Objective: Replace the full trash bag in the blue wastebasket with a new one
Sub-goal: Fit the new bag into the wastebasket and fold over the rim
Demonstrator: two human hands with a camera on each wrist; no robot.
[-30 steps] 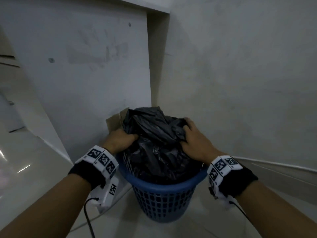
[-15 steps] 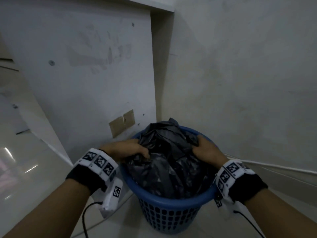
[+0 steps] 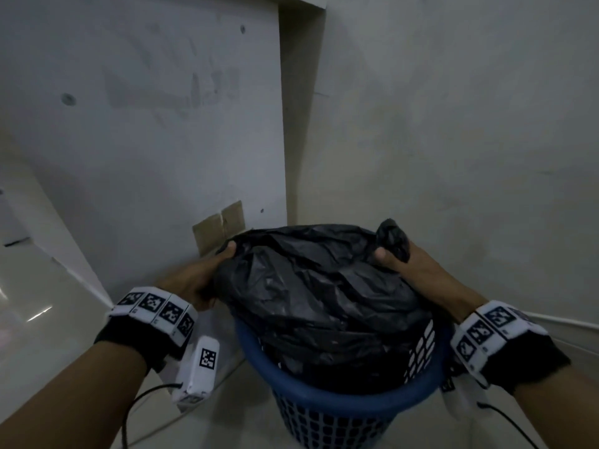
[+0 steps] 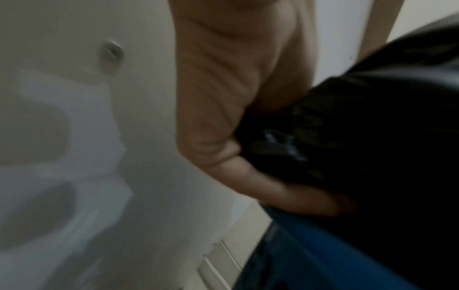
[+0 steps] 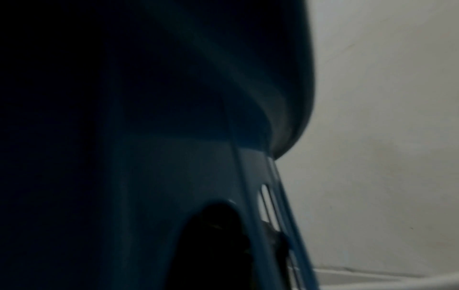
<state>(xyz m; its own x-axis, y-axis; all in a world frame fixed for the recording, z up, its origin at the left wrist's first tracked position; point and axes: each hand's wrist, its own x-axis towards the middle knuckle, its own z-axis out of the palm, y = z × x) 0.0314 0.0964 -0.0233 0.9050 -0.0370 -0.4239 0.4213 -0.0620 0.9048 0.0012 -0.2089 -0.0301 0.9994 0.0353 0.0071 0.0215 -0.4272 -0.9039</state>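
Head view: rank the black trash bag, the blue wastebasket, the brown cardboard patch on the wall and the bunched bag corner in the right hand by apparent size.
1. black trash bag
2. blue wastebasket, partly cropped
3. cardboard patch
4. bag corner pinched by the right hand

Black trash bag, blue perforated wastebasket, black-and-white checker-patterned wristbands.

No words, brand names or numbers can be read anywhere. The only printed marks are black-and-white square code patterns on the white blocks of the left wristband and the right wristband; they spell nothing legible.
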